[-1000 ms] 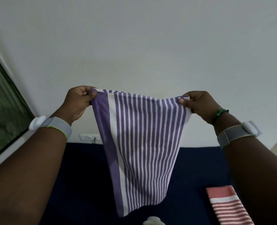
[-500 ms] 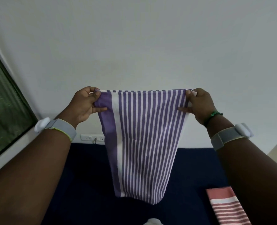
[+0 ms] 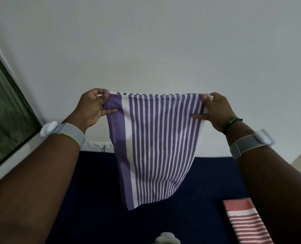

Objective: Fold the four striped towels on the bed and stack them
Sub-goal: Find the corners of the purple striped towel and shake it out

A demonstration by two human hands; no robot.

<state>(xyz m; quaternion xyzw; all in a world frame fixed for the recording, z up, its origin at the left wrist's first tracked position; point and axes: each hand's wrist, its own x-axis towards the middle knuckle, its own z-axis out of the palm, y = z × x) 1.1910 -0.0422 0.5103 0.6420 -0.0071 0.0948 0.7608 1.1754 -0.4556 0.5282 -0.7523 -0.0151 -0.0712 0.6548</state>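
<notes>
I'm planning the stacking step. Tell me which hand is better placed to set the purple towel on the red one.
Right, probably. The red towel lies on the bed low on the right, just beside the right forearm. The right hand already pinches the purple towel at its top corner; the left hand holds the far corner.

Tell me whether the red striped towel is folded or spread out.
Folded: the red striped towel lies on the bed as a narrow, neat rectangle; the right forearm hides part of it.

You see a towel with purple and white vertical stripes and one wide purple band at its left. Near right, the folded towel is red with thin white stripes. The bed is dark navy.
</notes>
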